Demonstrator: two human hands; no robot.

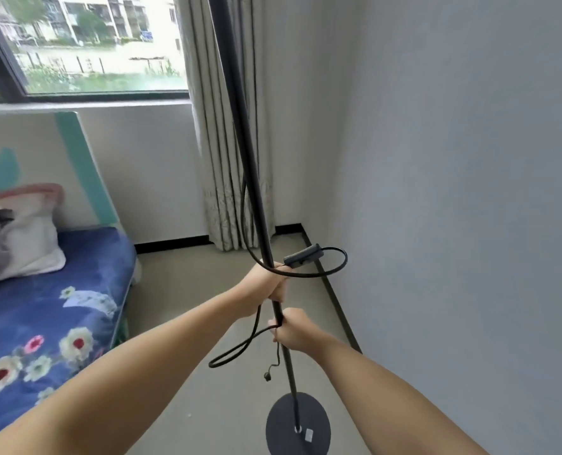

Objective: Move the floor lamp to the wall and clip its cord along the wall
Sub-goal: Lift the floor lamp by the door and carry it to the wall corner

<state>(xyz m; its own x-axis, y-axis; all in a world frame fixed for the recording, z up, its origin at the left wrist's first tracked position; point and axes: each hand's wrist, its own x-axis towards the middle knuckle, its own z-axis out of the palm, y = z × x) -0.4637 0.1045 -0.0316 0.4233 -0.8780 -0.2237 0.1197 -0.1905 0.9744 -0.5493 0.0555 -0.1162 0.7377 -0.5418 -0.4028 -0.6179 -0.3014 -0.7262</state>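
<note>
A black floor lamp has a thin pole [240,133] that runs up out of the top of the view, and a round dark base [283,425] low over the grey floor. My left hand [266,284] grips the pole higher up, and my right hand [291,330] grips it just below. The black cord [335,267] loops around my hands, with an inline switch [302,256] to the right of the pole. A second loop [230,354] and the plug end [267,376] dangle left of the pole. The lamp's head is out of view.
A plain pale wall [453,192] with a dark skirting board [335,297] runs along the right. A striped curtain [237,178] hangs in the far corner beside a window [89,44]. A bed with blue flowered bedding [43,316] and a pillow [26,238] fills the left.
</note>
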